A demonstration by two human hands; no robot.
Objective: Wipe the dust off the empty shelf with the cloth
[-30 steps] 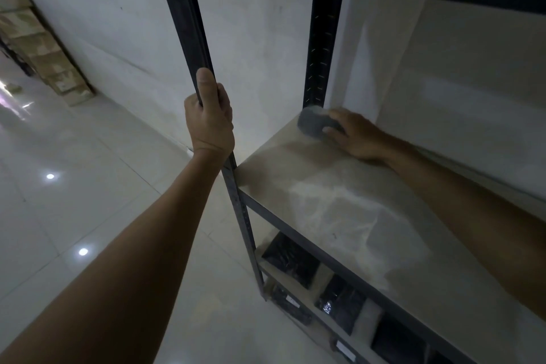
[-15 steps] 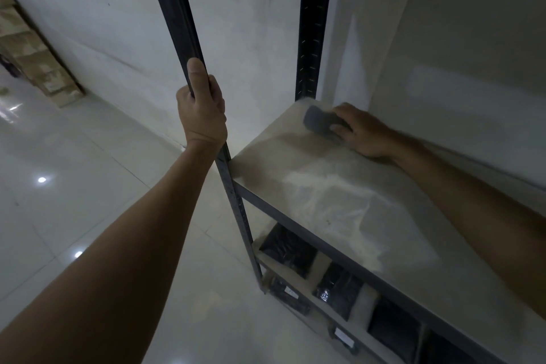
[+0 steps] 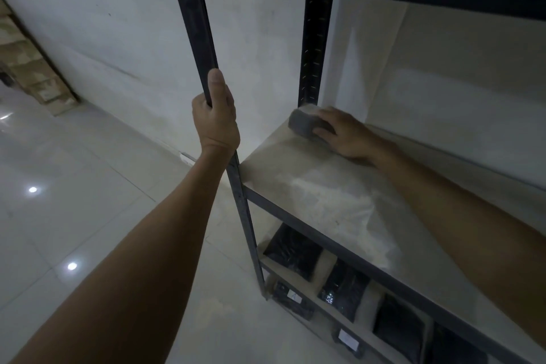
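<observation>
The left hand (image 3: 215, 118) is clenched around the dark front upright (image 3: 204, 47) of the shelving unit, thumb laid up along the post and fingers wrapped behind it, just above the level of the empty shelf (image 3: 339, 207). The right hand (image 3: 347, 134) reaches to the far left corner of that shelf, near the rear upright (image 3: 314, 47), with its fingers laid over a folded grey cloth (image 3: 304, 125) and pressing it flat on the board; whether the thumb curls under the wad is hard to make out in the dim light. The cloth sits on the shelf surface, close beside the foot of the rear upright and close to the back wall. A paler, streaky patch of dust (image 3: 334, 204) lies in the middle of the board, apart from the cloth and nearer the front edge. On the lower tiers sit several black packets (image 3: 292, 251), some with white labels. Glossy floor tiles (image 3: 74, 216) stretch to the left
</observation>
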